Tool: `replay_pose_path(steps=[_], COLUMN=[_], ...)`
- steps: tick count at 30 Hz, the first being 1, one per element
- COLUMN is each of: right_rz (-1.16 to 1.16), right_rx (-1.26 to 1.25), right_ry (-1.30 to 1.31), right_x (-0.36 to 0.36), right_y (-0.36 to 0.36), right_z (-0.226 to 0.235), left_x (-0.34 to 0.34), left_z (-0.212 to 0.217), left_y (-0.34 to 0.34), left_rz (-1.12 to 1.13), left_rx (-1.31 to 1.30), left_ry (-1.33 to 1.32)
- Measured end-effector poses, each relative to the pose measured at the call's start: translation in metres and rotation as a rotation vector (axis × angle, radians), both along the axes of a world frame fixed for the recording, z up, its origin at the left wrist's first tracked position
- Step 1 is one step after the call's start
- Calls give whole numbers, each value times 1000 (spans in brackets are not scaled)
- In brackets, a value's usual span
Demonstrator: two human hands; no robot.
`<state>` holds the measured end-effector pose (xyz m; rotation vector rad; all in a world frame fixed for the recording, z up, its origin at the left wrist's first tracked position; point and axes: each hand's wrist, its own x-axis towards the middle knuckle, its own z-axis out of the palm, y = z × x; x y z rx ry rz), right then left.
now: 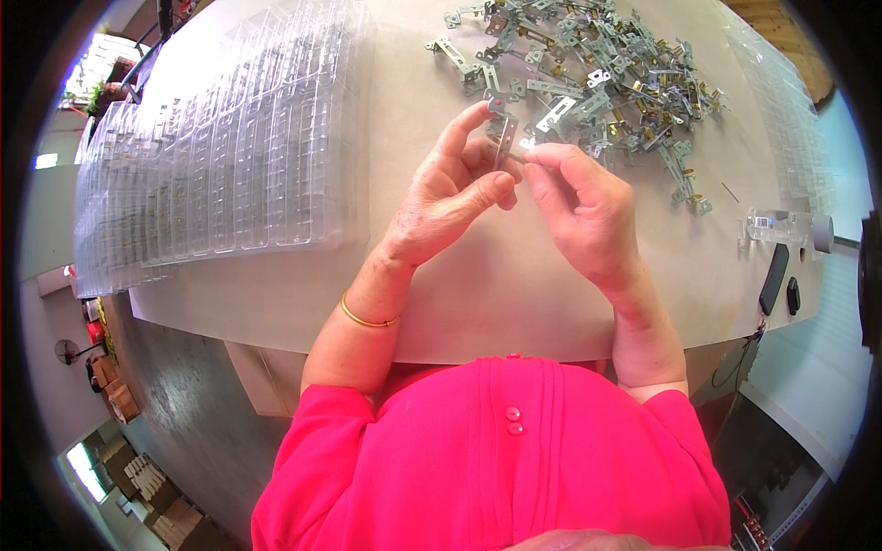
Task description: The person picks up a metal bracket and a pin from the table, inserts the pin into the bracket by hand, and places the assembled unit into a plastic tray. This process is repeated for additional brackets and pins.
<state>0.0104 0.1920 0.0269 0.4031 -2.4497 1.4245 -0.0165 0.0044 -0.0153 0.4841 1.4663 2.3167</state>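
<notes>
My left hand, a gold bangle on its wrist, is raised above the table with its fingers closed around a small slotted metal bracket, which stands nearly upright. My right hand meets it from the other side, thumb and forefinger pinched at the bracket's edge. Whatever lies between those fingertips is too small to make out. Just beyond both hands spreads a loose pile of similar metal brackets, some with brass-coloured parts.
Stacked clear plastic trays cover the table's left side; more clear trays stand at the far right. Near the right edge lie a clear bottle, a long black object, a smaller black one and a thin rod.
</notes>
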Motion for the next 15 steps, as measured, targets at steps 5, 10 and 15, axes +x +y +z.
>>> replay_pose_path(steps=[5, 10, 15], right_rz=[27, 43, 98], right_rx=[95, 132, 180], right_ry=[10, 88, 118], right_x=[1, -1, -2], right_y=[3, 4, 9], right_z=[2, -2, -3], left_x=[-1, 2, 1], left_z=[-6, 0, 2], left_y=[0, 1, 2], left_rz=[-2, 28, 3], left_rx=[21, -128, -121], left_ry=[13, 36, 30])
